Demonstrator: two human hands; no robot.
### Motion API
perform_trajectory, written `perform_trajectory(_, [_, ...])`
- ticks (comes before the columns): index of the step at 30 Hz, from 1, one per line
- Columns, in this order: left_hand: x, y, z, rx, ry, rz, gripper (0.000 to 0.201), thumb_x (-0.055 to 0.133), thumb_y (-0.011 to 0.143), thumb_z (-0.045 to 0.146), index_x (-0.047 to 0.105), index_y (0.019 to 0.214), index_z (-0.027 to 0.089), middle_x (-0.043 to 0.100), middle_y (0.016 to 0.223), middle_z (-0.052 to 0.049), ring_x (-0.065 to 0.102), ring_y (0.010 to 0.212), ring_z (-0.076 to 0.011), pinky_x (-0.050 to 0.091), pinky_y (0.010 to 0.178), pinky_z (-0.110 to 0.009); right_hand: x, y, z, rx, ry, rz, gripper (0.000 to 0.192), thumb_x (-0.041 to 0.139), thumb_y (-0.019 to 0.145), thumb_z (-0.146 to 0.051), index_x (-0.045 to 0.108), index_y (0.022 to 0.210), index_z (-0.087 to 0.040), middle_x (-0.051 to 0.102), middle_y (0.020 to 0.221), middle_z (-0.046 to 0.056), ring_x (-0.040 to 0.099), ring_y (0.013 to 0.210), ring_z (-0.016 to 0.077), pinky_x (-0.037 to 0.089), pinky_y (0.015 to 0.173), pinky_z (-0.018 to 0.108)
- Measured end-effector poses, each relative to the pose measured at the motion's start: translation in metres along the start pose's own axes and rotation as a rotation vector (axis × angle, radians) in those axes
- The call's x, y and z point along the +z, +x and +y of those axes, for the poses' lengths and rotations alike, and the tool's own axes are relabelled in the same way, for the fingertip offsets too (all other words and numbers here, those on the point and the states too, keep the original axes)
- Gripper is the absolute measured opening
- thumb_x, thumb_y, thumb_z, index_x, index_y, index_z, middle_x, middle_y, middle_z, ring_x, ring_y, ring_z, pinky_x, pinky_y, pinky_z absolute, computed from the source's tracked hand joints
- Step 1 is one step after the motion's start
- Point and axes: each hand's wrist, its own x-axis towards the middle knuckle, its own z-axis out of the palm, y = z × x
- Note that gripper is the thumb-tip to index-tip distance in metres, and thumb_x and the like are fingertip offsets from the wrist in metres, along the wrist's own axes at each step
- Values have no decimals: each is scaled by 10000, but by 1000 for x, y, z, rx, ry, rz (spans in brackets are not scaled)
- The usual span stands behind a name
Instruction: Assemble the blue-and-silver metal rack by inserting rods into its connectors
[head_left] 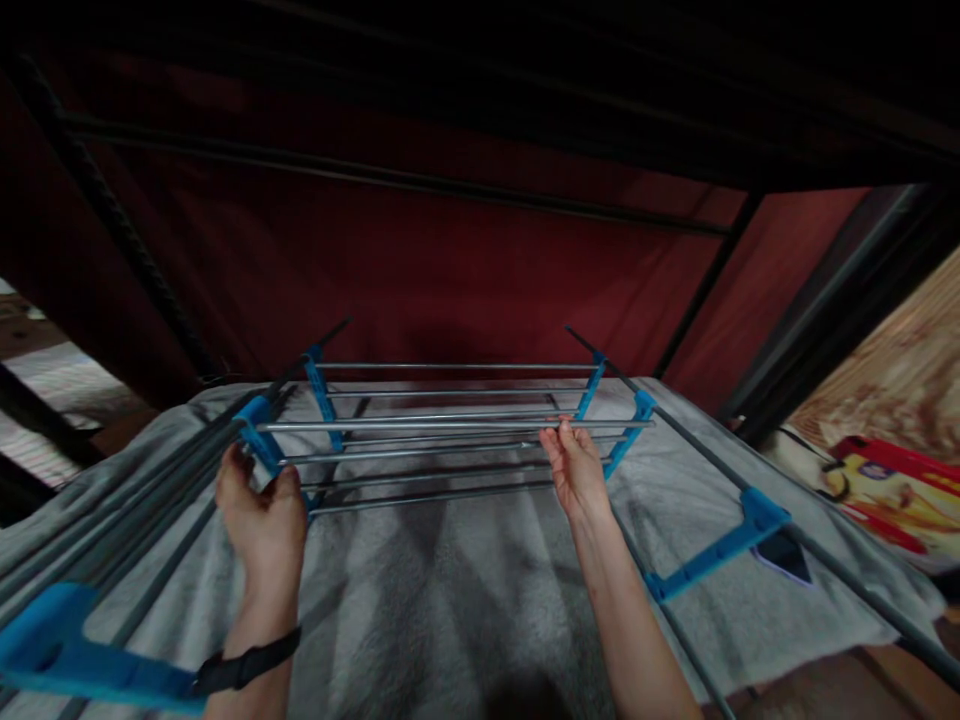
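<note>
A rack of grey metal rods and blue plastic brackets stands on a grey cloth point(450, 600). My left hand point(262, 510) is at its left side, thumb and fingers closed about a blue bracket point(259, 435); part of the grip is hidden. Between the fingertips of my right hand point(574, 460) is a long metal rod point(420, 426), which runs across from the left bracket to a blue bracket on the right point(636, 425). Behind it, more thin rods point(457, 366) span two further brackets.
Nearer blue brackets point(712, 550) join the side poles. A dark phone-like object point(784, 553) lies under the right one. A red and yellow package point(900, 495) sits at the far right. Dark red fabric point(450, 270) and a dark metal frame point(390, 175) rise behind.
</note>
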Motion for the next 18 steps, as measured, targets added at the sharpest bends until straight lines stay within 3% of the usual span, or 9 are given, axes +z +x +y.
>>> perform_trajectory(3, [-6, -2, 38, -123, 0, 158, 560, 555, 926, 306, 490, 1466, 172, 510, 1441, -194, 513, 1308, -381, 501, 1041, -594, 0, 0, -1, 11, 24, -32, 281, 907, 672, -269, 691, 839, -202, 664, 809, -45, 672, 749, 101, 601, 970, 374])
perform_trajectory(7, [-9, -5, 74, 2, -8, 141, 487, 507, 953, 245, 514, 1440, 222, 512, 1429, -154, 471, 1342, -371, 522, 1018, -584, 1, 0, -4, 26, 56, -70, 232, 847, 710, -186, 714, 900, -205, 702, 859, -28, 698, 810, 118, 566, 1031, 384])
perform_trajectory(13, [3, -12, 84, 140, -31, 56, 430, 508, 948, 205, 583, 1371, 191, 542, 1375, -156, 516, 1302, -329, 527, 1023, -522, 2, 1, -7, 67, 100, -136, 161, 779, 736, -142, 730, 878, -200, 747, 896, 3, 728, 913, 150, 498, 1112, 407])
perform_trajectory(18, [11, -18, 90, 226, -21, -51, 430, 509, 937, 191, 607, 1355, 220, 553, 1399, -138, 510, 1330, -325, 442, 1116, -543, 1, -1, -9, 73, 139, -162, 134, 734, 737, -115, 740, 840, -200, 772, 971, 21, 737, 958, 174, 466, 1141, 444])
